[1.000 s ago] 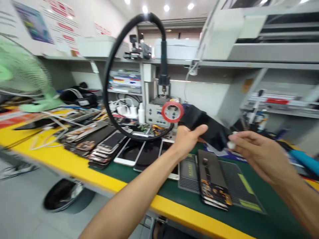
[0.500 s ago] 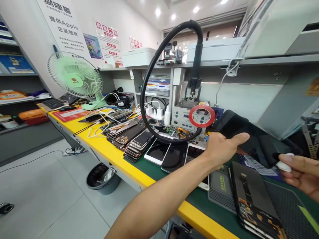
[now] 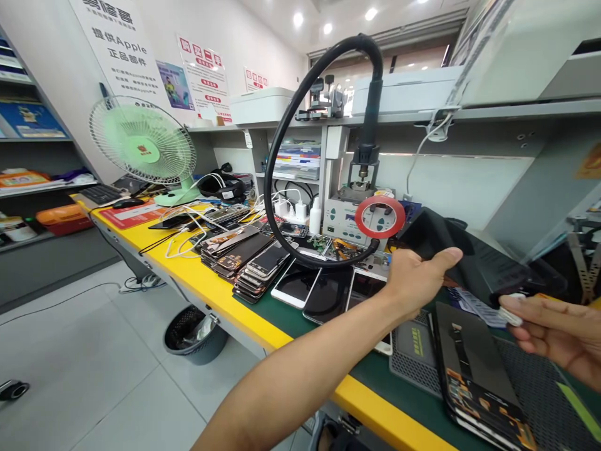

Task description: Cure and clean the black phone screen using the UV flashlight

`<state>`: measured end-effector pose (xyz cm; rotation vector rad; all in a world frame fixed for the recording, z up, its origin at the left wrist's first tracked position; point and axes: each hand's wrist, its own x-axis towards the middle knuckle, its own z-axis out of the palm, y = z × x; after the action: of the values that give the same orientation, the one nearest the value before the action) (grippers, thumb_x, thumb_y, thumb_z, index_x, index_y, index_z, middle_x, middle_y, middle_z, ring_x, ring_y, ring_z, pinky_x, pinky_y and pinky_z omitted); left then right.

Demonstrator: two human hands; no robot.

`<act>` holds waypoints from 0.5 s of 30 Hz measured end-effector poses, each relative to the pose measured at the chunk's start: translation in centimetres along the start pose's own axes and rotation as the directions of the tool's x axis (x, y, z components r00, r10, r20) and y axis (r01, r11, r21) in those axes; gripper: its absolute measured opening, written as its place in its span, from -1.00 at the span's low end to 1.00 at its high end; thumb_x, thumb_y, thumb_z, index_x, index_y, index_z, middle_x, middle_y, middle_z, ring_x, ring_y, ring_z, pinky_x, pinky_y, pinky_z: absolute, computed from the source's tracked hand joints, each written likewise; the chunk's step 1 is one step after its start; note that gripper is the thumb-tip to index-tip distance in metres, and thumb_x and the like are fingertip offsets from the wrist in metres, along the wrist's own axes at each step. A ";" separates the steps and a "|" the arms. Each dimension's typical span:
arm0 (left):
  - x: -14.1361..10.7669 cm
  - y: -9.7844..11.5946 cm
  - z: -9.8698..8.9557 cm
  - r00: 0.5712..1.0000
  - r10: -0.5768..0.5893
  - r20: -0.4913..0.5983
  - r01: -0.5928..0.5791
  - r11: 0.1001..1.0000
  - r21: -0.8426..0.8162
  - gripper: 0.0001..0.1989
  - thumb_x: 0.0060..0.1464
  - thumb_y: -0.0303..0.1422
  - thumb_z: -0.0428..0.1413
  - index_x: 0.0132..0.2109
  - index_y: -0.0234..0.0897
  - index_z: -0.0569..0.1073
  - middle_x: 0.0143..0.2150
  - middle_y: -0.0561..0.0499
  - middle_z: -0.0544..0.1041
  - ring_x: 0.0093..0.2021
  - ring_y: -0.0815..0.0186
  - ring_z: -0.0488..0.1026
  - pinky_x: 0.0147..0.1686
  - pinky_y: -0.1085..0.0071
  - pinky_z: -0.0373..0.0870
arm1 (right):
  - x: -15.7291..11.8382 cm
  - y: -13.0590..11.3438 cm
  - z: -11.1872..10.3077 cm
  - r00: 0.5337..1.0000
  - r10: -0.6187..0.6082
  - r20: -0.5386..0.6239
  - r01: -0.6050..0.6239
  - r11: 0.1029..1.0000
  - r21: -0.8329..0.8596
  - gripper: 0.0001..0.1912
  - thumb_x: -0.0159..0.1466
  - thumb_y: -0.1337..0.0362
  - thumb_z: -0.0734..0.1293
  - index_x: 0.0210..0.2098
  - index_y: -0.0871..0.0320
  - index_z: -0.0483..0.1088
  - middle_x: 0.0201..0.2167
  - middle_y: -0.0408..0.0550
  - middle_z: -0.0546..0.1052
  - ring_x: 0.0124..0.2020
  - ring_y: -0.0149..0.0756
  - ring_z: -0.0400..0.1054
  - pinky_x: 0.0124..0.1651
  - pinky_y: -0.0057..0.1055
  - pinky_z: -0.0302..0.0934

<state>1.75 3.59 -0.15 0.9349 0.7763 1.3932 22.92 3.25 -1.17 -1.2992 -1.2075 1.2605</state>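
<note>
My left hand (image 3: 417, 275) reaches across the bench with its fingers wrapped round one end of a dark, flat, glossy panel (image 3: 479, 263), thumb on top. The panel is shaped like a phone or a screen; which one I cannot tell. At its right end, my right hand (image 3: 549, 326) pinches a small white piece (image 3: 511, 317) between thumb and fingers, close to the panel's corner. Whether the white piece touches the panel is unclear. Below the hands lies a stack of phone screens (image 3: 479, 369) with orange flex cables showing. White and black phones (image 3: 298, 285) lie beside my left forearm.
Stacked phone parts (image 3: 263, 266) and tangled white cables (image 3: 188, 235) cover the bench farther left. A black hose (image 3: 275, 144) loops above it, near a roll of red tape (image 3: 360, 218). A green fan (image 3: 141, 147) stands at the far end; a waste bin (image 3: 200, 351) sits below.
The dark panel has tilted, and its right end has shifted left. My right hand has moved left with the white piece. My left hand has barely moved.
</note>
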 end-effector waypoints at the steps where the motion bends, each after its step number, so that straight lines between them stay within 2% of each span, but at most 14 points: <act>1: -0.1 0.1 0.0 1.000 0.018 -0.001 -0.018 1.000 -0.010 -0.56 -0.22 0.00 0.37 -0.52 -0.26 0.42 -0.46 -0.05 0.51 -0.32 0.17 0.51 -0.25 0.26 0.49 | -0.6 -0.5 0.6 0.997 0.072 0.016 -0.072 0.997 -0.018 -0.57 -0.27 0.09 0.65 -0.42 0.13 0.60 -0.34 0.28 0.52 -0.44 -0.08 0.45 -0.45 -0.31 0.47; 2: -0.2 0.3 0.0 0.999 0.040 -0.002 -0.040 0.999 -0.025 -0.56 -0.22 -0.01 0.37 -0.51 -0.28 0.43 -0.46 -0.03 0.51 -0.35 0.19 0.51 -0.25 0.24 0.50 | -1.3 -0.9 1.3 0.993 0.112 0.031 -0.111 0.993 -0.025 -0.55 -0.29 0.09 0.66 -0.44 0.15 0.59 -0.35 0.24 0.52 -0.41 -0.10 0.45 -0.42 -0.33 0.48; 4: -0.6 0.7 0.0 0.997 0.078 -0.009 -0.078 0.996 -0.048 -0.59 -0.22 -0.07 0.39 -0.47 -0.32 0.46 -0.45 -0.01 0.53 -0.39 0.23 0.51 -0.24 0.22 0.51 | -2.5 -1.7 2.6 0.989 0.124 0.078 -0.123 0.992 -0.008 -0.59 -0.23 0.10 0.67 -0.48 0.18 0.56 -0.44 0.08 0.49 -0.46 -0.27 0.40 -0.47 -0.45 0.41; 6: -0.8 1.3 0.1 0.997 0.075 -0.011 -0.076 0.995 -0.069 -0.61 -0.17 -0.12 0.38 -0.46 -0.38 0.49 -0.46 -0.05 0.55 -0.40 0.25 0.52 -0.24 0.23 0.52 | -3.2 -2.1 3.5 0.967 0.134 0.216 -0.125 0.991 -0.055 -0.61 -0.09 0.07 0.63 -0.48 0.23 0.53 -0.50 0.00 0.47 -0.49 -0.37 0.38 -0.45 -0.52 0.37; 10: -0.8 2.0 0.0 0.994 0.084 0.071 -0.076 0.990 -0.117 -0.67 -0.11 -0.20 0.38 -0.39 -0.42 0.54 -0.43 -0.06 0.58 -0.40 0.28 0.52 -0.26 0.25 0.56 | -3.3 -2.3 3.3 0.922 0.127 0.365 -0.083 0.988 -0.133 -0.62 0.00 0.08 0.59 -0.49 0.25 0.46 -0.52 -0.04 0.49 -0.52 -0.38 0.37 -0.42 -0.45 0.38; 12: -0.7 2.1 -0.1 0.993 0.090 0.077 -0.081 0.990 -0.116 -0.70 -0.08 -0.22 0.37 -0.35 -0.40 0.55 -0.40 -0.05 0.59 -0.39 0.27 0.53 -0.27 0.24 0.57 | -3.3 -2.7 2.2 0.926 0.108 0.361 -0.047 0.983 -0.175 -0.62 0.02 0.07 0.58 -0.48 0.24 0.44 -0.49 -0.02 0.51 -0.49 -0.35 0.39 -0.36 -0.40 0.40; 15: -0.6 2.2 -0.1 0.997 0.081 0.006 -0.081 0.996 -0.036 -0.71 -0.07 -0.23 0.36 -0.40 -0.42 0.54 -0.47 -0.05 0.57 -0.46 0.27 0.53 -0.31 0.24 0.58 | -3.4 -3.6 0.7 0.968 -0.015 0.252 0.060 0.984 -0.170 -0.62 0.03 0.07 0.58 -0.48 0.23 0.44 -0.37 0.03 0.56 -0.32 -0.29 0.45 -0.20 -0.39 0.40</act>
<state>0.62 2.86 1.71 0.9514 0.7124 1.4689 22.09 0.13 2.64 -1.2626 -1.5457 1.3431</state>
